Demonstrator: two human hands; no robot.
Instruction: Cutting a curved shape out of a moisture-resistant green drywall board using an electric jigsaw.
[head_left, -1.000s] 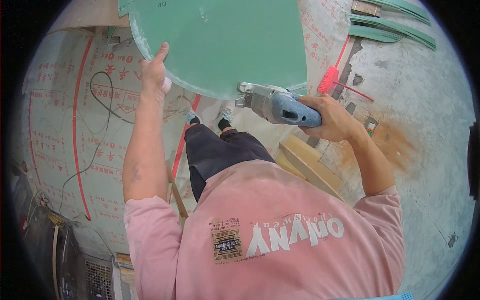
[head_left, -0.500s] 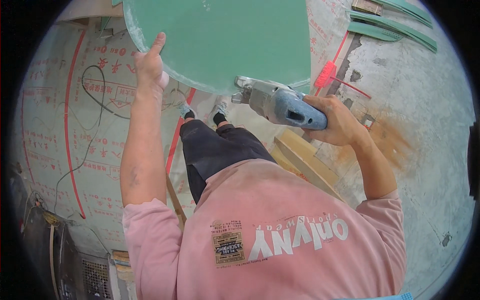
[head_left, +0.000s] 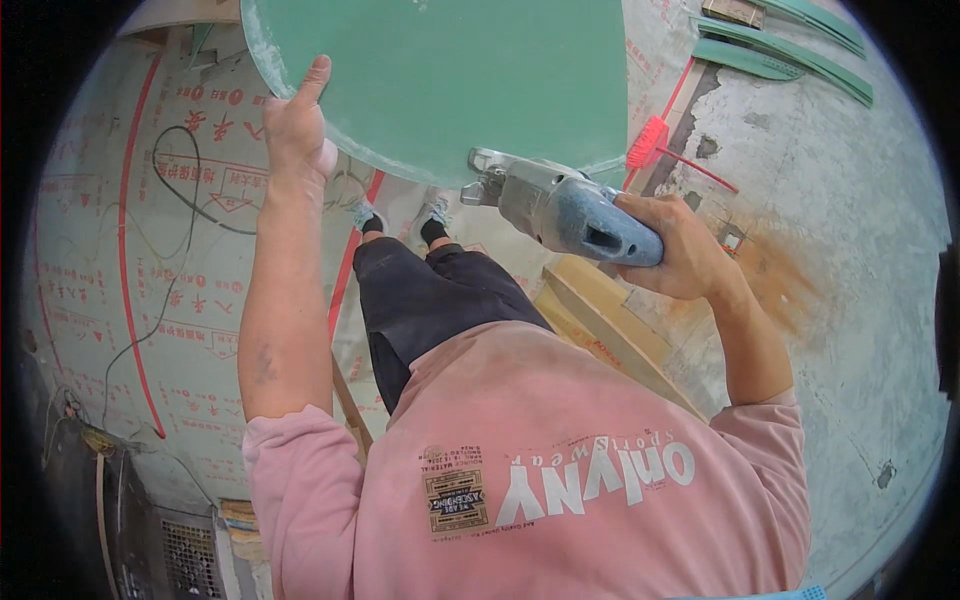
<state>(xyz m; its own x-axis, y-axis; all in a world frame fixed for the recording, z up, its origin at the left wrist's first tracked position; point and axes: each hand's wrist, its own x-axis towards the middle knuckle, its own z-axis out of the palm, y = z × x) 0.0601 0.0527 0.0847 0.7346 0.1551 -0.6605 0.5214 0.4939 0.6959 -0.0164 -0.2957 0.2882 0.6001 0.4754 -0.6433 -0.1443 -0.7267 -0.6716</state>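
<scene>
A large green board with a curved, white-dusted cut edge fills the upper middle. My left hand grips that edge on the left, thumb lying on top and the other fingers underneath, out of sight. In my right hand is a jigsaw with a blue-grey body. Its metal front end sits at the board's near edge; the blade cannot be made out. My fingers wrap round the rear of the tool.
Curved green strips lie on the floor at the far right, near a red brush. Yellowish boards lean beside my legs. A black cable loops over the printed floor sheeting at left. Bare concrete spreads on the right.
The jigsaw and my right hand have shifted slightly right. The board and my left hand have moved slightly up in the picture. Both grips are kept.
</scene>
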